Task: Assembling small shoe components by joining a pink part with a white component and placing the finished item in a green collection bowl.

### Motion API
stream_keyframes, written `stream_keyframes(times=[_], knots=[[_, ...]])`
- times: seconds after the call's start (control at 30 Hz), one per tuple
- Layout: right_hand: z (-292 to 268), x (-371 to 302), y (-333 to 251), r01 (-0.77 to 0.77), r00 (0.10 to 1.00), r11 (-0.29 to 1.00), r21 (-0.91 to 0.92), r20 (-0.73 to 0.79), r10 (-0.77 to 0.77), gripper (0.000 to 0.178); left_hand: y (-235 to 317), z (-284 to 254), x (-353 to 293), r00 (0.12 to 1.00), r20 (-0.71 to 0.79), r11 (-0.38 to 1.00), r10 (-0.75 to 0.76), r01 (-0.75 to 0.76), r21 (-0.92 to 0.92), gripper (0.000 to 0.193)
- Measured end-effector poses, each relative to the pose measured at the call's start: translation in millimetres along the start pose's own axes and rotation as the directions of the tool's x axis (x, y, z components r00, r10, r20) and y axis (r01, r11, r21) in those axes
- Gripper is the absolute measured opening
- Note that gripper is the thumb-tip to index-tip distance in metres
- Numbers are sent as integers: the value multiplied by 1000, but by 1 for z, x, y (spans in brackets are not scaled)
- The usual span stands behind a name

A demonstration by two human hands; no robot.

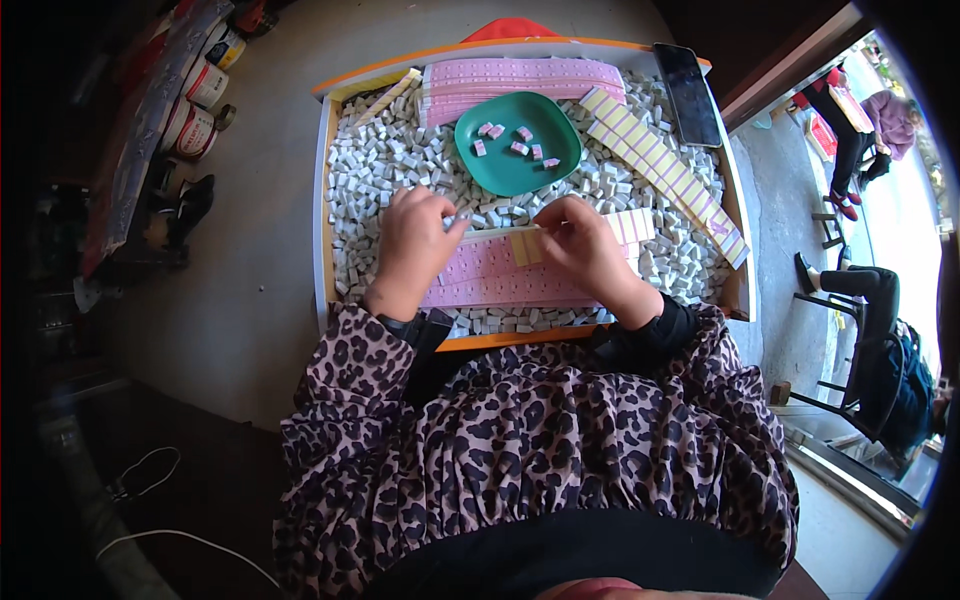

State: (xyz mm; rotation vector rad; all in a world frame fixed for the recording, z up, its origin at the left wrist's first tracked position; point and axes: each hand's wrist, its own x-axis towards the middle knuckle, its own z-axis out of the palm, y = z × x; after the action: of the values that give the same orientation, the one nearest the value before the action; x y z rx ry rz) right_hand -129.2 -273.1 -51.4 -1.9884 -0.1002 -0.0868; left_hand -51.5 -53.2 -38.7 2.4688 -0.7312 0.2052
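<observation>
My left hand is over the left part of a shallow tray, its fingers curled and thumb near the fingertips. My right hand is opposite, thumb and fingers pinched together. What either hand holds, if anything, is too small to make out. Beneath and between them lie pink printed sheets and a yellow strip piece. A pale strip shows beyond my right hand. Just past the hands, a green plate carries several small pink-and-white blocks. Loose small white blocks surround everything.
The orange-edged tray bounds the blocks. At its far side lie more pink sheets, yellow strips and a black phone at the right corner. A shelf with cans stands left; seated people are at right.
</observation>
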Motion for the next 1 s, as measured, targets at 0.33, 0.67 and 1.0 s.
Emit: stream_keyframes(times=[0.33,0.67,1.0], knots=[[25,10,-10,373,926,824,-426,115,-360,19,9,0,-1,988,15,984,156,-157,86,10],[22,17,-7,358,933,765,-535,243,-267,14,25,27,-38,980,68,660,-187,176,-731,16],[3,-6,-8,483,874,577,-659,329,-356,17,26,44,-38,959,220,550,-182,284,-785,22]])
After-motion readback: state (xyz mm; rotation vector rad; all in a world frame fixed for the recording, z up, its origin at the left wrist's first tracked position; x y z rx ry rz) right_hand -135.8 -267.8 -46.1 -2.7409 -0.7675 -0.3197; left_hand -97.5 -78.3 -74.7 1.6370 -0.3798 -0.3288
